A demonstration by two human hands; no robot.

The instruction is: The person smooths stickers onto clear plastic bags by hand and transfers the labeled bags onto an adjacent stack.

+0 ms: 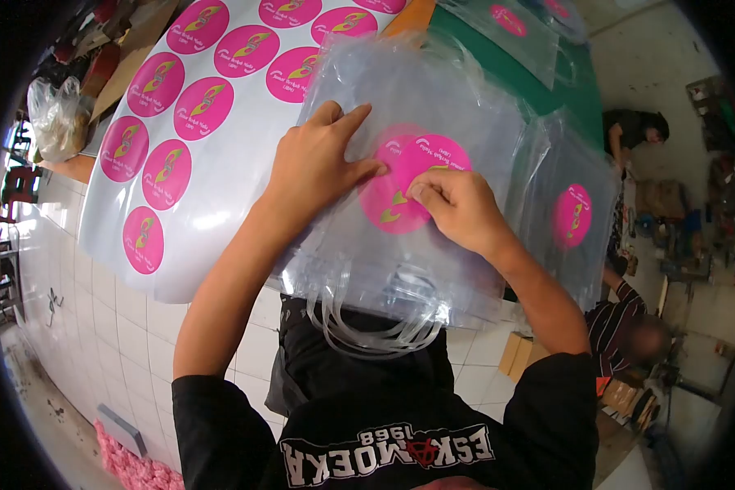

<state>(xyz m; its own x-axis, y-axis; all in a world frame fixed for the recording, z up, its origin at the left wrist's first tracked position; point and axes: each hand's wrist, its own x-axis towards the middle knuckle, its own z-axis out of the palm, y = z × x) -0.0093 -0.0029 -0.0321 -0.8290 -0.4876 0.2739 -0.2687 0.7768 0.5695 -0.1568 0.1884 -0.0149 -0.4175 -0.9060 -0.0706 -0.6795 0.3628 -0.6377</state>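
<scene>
A stack of clear plastic bags (433, 269) with looped handles lies in front of me. My left hand (318, 163) rests on the top bag, its thumb and index finger spread apart and nothing held. A pink round sticker (441, 151) with white lettering and a green-yellow design is pinched at its lower edge between the thumb and fingers of my right hand (463, 210). This sticker partly overlaps another pink round print (384, 208) on or under the clear plastic; which of the two I cannot tell.
At the left, a white sheet (212, 196) carries several pink round stickers. Another clear bag with a pink sticker (574, 214) lies to the right on the green surface (580, 106). Two people work at the far right. A tied plastic bag (60, 122) sits at the upper left.
</scene>
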